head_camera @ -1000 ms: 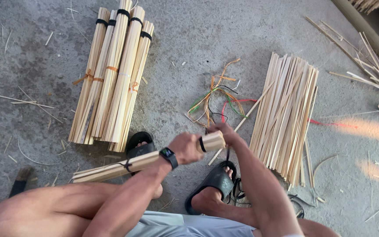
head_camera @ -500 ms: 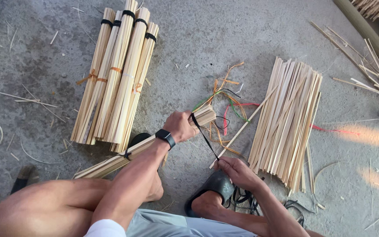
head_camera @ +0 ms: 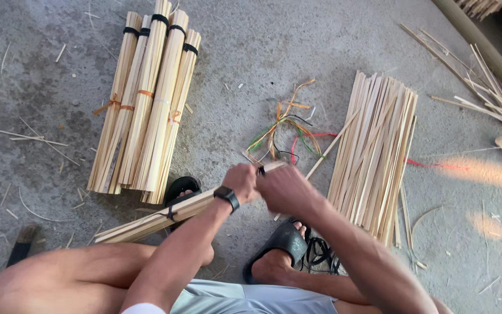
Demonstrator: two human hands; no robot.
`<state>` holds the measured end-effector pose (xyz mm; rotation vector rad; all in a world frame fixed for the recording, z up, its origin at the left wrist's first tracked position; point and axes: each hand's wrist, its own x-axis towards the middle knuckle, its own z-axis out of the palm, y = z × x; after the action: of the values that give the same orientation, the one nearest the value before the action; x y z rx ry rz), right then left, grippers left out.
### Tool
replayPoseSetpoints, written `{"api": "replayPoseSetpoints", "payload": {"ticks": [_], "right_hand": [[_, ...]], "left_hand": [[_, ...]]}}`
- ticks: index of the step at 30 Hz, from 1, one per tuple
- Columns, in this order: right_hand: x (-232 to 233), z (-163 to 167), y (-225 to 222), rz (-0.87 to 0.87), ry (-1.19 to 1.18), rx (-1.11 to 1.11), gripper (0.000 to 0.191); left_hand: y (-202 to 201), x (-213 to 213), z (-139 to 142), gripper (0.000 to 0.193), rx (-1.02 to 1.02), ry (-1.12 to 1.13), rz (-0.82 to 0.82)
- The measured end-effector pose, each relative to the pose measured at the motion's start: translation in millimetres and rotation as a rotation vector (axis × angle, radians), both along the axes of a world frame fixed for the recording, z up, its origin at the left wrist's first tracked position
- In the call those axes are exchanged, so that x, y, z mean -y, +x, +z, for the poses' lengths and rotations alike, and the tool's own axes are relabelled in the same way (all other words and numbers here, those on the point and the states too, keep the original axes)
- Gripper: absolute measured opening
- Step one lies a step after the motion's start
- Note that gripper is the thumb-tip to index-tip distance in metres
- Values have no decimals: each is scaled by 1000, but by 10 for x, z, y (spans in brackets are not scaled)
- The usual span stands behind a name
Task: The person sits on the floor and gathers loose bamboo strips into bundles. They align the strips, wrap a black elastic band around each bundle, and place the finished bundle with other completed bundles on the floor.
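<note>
Both hands (head_camera: 265, 185) now meet again at the bundle (head_camera: 164, 216) end.

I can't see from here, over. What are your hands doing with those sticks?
Left hand and right hand together, both in a grip on the end of one bamboo stick bundle. Black band round its middle. Nothing in the way.

Hidden and cut-off parts at the bundle's end

The near end of the held stick bundle (head_camera: 164, 216) was covered by the left hand (head_camera: 242, 181) and the right hand (head_camera: 286, 189), so the black band (head_camera: 261, 170) between them was seen only as a sliver, possibly being wound. The tied bundles (head_camera: 146, 99) were cut off by the top edge, as were the scattered strips (head_camera: 489, 87) by the right edge.
</note>
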<state>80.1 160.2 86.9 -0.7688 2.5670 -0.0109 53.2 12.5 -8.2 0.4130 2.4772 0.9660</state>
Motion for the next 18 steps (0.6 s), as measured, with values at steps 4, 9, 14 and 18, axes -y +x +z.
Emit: {"api": "replayPoseSetpoints", "payload": {"ticks": [4, 9, 14, 18], "right_hand": [[-390, -22, 643, -411, -422, 219, 13], [-811, -877, 533, -789, -703, 617, 37], [-602, -827, -583, -433, -402, 318, 25], [-134, 6, -688, -198, 148, 247, 16]], "left_hand": [[-393, 138, 59, 35, -51, -53, 25], [-299, 266, 300, 46, 34, 136, -67], [207, 95, 396, 40, -1, 47, -238], [188, 0, 327, 50, 119, 42, -159]]}}
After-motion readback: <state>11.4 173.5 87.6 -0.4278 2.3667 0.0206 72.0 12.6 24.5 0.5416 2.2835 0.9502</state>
